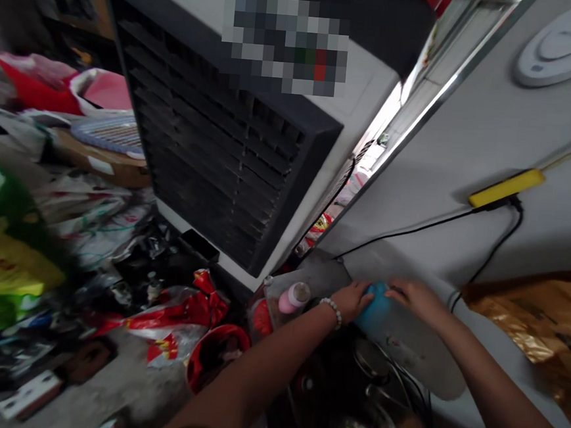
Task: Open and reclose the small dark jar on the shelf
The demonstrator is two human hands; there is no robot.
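Note:
Both my hands meet on a blue rounded object (375, 308) at the low middle right. My left hand (352, 300), with a white bead bracelet on the wrist, grips its left side. My right hand (413, 296) covers its right side. The blue object rests against a long grey-white panel (417, 356) that lies slanted under my right forearm. A small pink bottle with a pale cap (293, 298) stands just left of my left hand. The picture is blurred, so what the blue object is cannot be told.
A big air cooler with a dark louvred grille (211, 149) stands behind. A yellow power strip (508, 187) with black cables lies on the grey wall at right. A red bowl (214, 360), red wrappers and plastic bags litter the floor at left. Steel pots (374, 405) sit below my arms.

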